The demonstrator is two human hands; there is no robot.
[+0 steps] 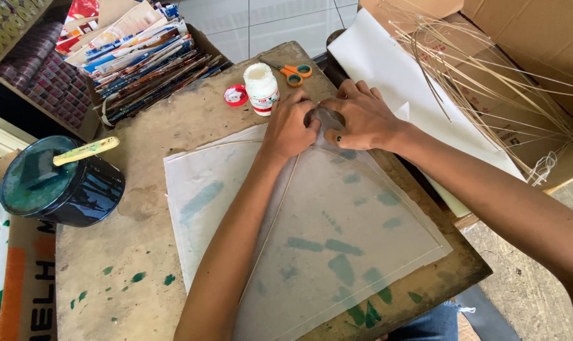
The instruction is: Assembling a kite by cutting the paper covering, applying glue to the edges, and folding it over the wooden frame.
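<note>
Head view: both hands at the far corner of a thin paper sheet (337,240) on the wooden board (141,252), left hand (291,126) and right hand (362,117) pinching a small paper patch (327,120) over a slim stick (280,202). Light, flimsy, easily torn (best held at the stiffened corner). Glue bottle (261,88) and scissors (294,72) close behind; paint can (59,183) well left; open board at the near left.

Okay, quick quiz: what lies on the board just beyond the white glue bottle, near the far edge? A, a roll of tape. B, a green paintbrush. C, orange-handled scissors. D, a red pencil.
C: orange-handled scissors lie on the board just past the white glue bottle, beyond the left hand and right hand.
</note>
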